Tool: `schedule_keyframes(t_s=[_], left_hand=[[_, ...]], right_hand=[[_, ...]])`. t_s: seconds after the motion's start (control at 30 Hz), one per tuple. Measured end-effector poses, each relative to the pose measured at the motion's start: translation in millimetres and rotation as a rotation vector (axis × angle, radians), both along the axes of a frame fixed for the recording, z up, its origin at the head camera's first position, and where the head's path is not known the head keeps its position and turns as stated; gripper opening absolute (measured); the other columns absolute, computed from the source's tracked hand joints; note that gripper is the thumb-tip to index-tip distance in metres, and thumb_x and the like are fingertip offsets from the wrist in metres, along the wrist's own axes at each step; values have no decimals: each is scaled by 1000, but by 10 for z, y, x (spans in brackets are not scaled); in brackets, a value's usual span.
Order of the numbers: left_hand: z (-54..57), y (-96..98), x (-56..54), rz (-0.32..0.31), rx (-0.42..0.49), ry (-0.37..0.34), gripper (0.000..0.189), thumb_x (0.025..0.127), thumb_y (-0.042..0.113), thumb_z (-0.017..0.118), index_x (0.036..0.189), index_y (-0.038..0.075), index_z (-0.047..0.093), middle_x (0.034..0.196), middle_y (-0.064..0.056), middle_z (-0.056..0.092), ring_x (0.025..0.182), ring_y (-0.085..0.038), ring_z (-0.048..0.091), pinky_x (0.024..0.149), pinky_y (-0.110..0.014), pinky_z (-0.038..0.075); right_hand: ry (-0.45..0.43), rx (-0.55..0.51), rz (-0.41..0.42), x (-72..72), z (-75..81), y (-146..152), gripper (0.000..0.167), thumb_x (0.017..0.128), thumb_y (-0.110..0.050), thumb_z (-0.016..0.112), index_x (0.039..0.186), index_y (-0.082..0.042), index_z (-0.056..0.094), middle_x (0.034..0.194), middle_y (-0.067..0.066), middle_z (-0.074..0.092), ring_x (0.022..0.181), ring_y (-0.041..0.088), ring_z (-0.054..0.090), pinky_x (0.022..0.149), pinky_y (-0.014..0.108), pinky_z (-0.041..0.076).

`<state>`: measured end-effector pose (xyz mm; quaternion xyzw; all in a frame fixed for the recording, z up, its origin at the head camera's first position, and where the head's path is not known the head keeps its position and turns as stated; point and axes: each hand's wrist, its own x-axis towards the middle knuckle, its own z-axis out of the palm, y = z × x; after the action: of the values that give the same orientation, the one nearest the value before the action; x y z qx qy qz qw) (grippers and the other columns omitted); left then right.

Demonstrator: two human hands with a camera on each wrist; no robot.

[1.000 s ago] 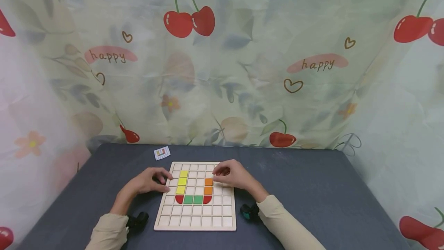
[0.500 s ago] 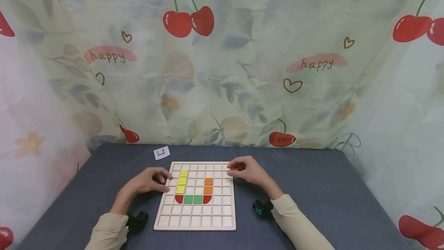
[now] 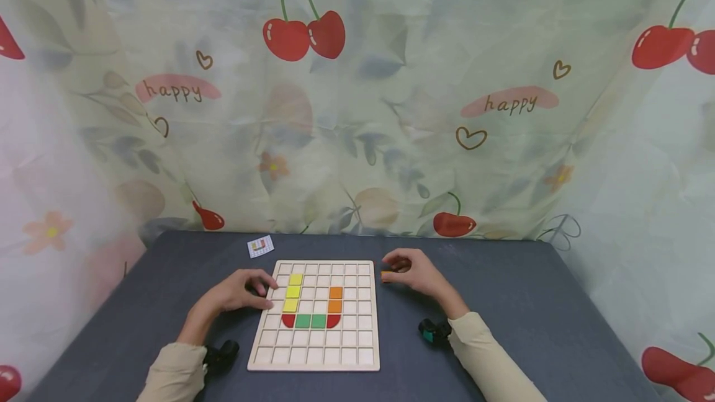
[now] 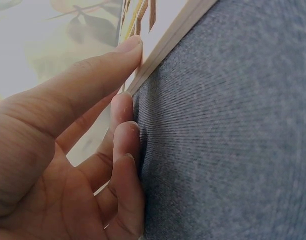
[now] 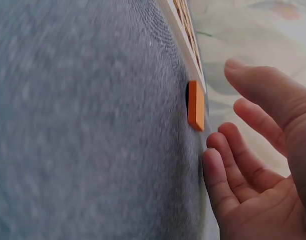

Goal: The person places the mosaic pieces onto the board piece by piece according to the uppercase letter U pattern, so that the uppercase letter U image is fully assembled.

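A pale wooden grid board [image 3: 313, 355] lies on the dark cloth, with yellow tiles [image 3: 293, 292], orange tiles [image 3: 335, 299], green tiles [image 3: 311, 321] and red rounded corner tiles [image 3: 333, 321] in its squares. My left hand [image 3: 242, 289] touches the board's left edge; in the left wrist view its thumb [image 4: 98, 72] lies on the rim, the other fingers loosely bent beside it. Right of the board, a loose orange tile [image 5: 195, 106] lies on the cloth. Over it hovers my right hand [image 3: 416, 272], thumb and fingers spread apart, holding nothing, partly hiding the tile in the head view.
A small printed card [image 3: 260, 246] with a coloured grid pattern lies beyond the board's far left corner. Dark cloth [image 3: 503, 303] covers the table. A patterned curtain [image 3: 357, 110] rises behind it. Black wrist devices [image 3: 221, 355] sit at both cuffs.
My right hand has moved right, from beside the placed orange tiles to past the board's right edge, where a loose orange tile now shows. The left hand stays put.
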<state>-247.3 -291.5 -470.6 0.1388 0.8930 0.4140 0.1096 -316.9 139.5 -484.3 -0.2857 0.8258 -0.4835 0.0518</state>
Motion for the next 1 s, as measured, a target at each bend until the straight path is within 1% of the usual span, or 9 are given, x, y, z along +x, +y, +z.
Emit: schedule_keyframes(t_s=[0.03, 0.1, 0.2, 0.23, 0.37, 0.53, 0.63, 0.8, 1.0], left_hand=[[-5, -6, -4, -3, 4, 4, 35, 79, 14, 89, 107, 4, 73, 86, -6, 58, 80, -21, 51, 70, -31, 41], [-13, -6, -7, 13, 6, -8, 35, 78, 15, 90, 107, 6, 73, 87, -4, 58, 81, -20, 51, 70, -30, 41], [-6, 8, 2, 6, -1, -2, 35, 79, 12, 89, 108, 4, 72, 87, -6, 58, 81, -22, 51, 71, -33, 41], [-3, 16, 10, 14, -6, -5, 35, 78, 12, 89, 108, 4, 72, 87, -6, 58, 81, -21, 51, 71, -33, 41], [6, 40, 26, 16, -14, -2, 34, 78, 7, 88, 108, 3, 72, 87, -6, 57, 81, -22, 50, 72, -37, 41], [30, 31, 22, -11, -4, 11, 34, 80, 9, 88, 109, 2, 72, 87, -6, 58, 81, -21, 51, 72, -35, 41], [20, 16, 16, -24, 1, 16, 34, 80, 11, 88, 109, 1, 71, 87, -6, 58, 81, -20, 51, 71, -32, 41], [19, 11, 22, -24, 2, 17, 35, 80, 11, 87, 109, 1, 71, 87, -6, 58, 81, -21, 51, 70, -32, 41], [35, 15, 21, -7, 0, -1, 34, 80, 11, 88, 109, 2, 71, 87, -7, 57, 81, -21, 51, 71, -33, 41]], right_hand=[[0, 4, 0, -6, -5, 10, 37, 88, -15, 83, 119, 2, 70, 112, 15, 68, 97, 28, 65, 82, 39, 53], [-2, 12, 0, -17, -13, 26, 39, 87, -13, 84, 120, 3, 69, 113, 16, 68, 99, 30, 65, 85, 43, 52], [-6, 29, 8, -22, -14, 42, 42, 85, -12, 85, 121, 3, 69, 115, 17, 67, 101, 33, 64, 87, 49, 51], [-7, 41, 8, -22, -12, 46, 43, 85, -13, 85, 121, 3, 69, 116, 16, 67, 101, 33, 64, 87, 50, 51], [-1, 79, 20, -20, -6, 53, 44, 84, -16, 87, 121, 1, 70, 117, 14, 67, 101, 30, 64, 86, 47, 52], [18, 133, 4, -28, -5, 35, 42, 83, -17, 88, 119, -2, 72, 115, 9, 68, 97, 24, 63, 83, 40, 52], [37, 168, -16, -25, 2, 11, 40, 82, -17, 88, 117, -4, 73, 112, 7, 68, 95, 22, 63, 82, 37, 52], [70, 201, -34, -27, 9, -18, 36, 81, -16, 89, 112, -5, 75, 107, 4, 68, 92, 21, 63, 82, 38, 51], [85, 227, -30, -41, 8, -36, 30, 83, -16, 87, 110, -8, 78, 103, 1, 68, 93, 20, 64, 83, 40, 52]])
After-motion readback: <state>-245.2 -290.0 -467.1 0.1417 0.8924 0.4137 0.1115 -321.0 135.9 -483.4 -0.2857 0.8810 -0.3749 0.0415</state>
